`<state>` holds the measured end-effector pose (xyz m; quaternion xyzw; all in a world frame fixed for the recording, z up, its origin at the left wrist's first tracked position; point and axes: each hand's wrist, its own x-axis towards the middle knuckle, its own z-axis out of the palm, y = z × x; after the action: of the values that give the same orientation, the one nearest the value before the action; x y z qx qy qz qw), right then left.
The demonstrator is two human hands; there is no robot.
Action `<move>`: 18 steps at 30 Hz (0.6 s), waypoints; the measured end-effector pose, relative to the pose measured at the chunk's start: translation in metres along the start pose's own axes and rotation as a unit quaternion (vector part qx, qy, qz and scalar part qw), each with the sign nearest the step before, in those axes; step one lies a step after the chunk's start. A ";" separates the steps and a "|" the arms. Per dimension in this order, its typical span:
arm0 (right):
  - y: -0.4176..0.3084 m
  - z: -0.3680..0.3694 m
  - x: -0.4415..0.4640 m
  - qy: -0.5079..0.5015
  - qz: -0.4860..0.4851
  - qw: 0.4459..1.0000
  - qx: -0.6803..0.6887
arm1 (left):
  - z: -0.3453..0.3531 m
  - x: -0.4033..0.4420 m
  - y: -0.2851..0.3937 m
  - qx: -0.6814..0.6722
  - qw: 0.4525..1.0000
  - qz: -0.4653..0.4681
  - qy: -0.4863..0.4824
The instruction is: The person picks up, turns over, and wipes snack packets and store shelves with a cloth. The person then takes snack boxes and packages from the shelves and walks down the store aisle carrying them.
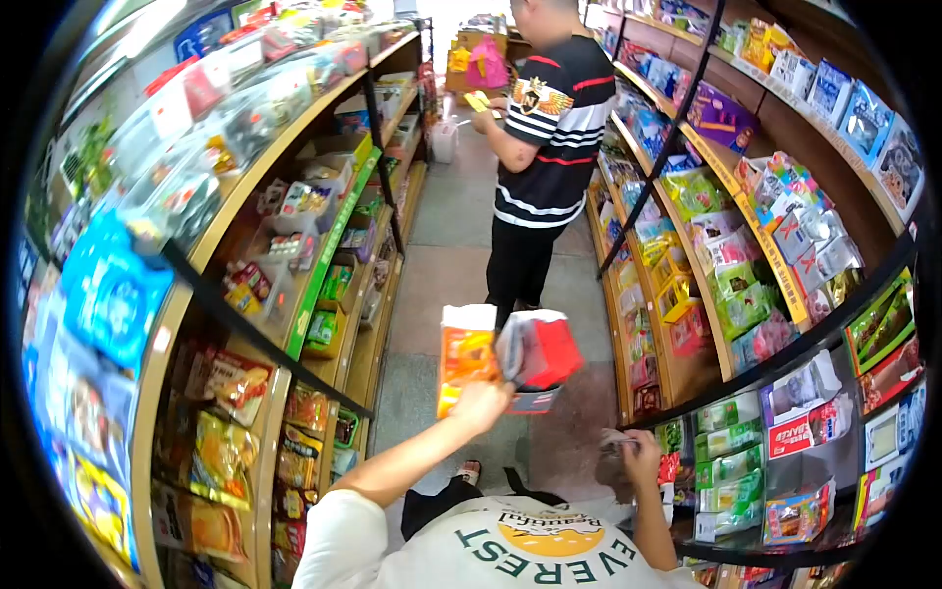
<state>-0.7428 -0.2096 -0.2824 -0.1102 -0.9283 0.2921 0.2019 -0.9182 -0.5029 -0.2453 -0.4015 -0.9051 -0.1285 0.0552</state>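
My left hand (481,404) is stretched out over the aisle, its fingers closed on the near edge of two boxes held side by side. One is an orange-and-white cardboard box (467,355); the other is a red-and-grey box (551,353), with a dark side showing below. Lower on the right, beside the shelf, my right hand (643,459) is closed round a brownish, partly see-through packet (615,461). Motion smears the packet, so its contents cannot be made out.
Snack shelves (324,255) line the left side, with bagged goods and bins. More shelves (687,187) with bright packets stand on the right, close to my right arm. A person in a striped shirt (554,128) stands ahead in the tiled aisle (432,275), holding something yellow.
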 end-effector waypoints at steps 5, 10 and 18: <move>0.021 -0.007 0.019 0.047 0.123 0.990 -0.057 | 0.016 0.117 0.004 -0.047 0.994 0.099 0.003; 0.061 -0.010 0.070 0.053 0.185 0.980 -0.050 | 0.032 0.236 0.023 -0.110 0.984 0.139 -0.017; 0.195 -0.009 0.238 0.049 0.144 0.988 -0.003 | 0.103 0.465 0.027 -0.047 0.995 0.078 0.034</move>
<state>-0.9347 0.0289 -0.3162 -0.2575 -0.8925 0.3101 0.2023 -1.2101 -0.1260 -0.2452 -0.4688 -0.8614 -0.1800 0.0766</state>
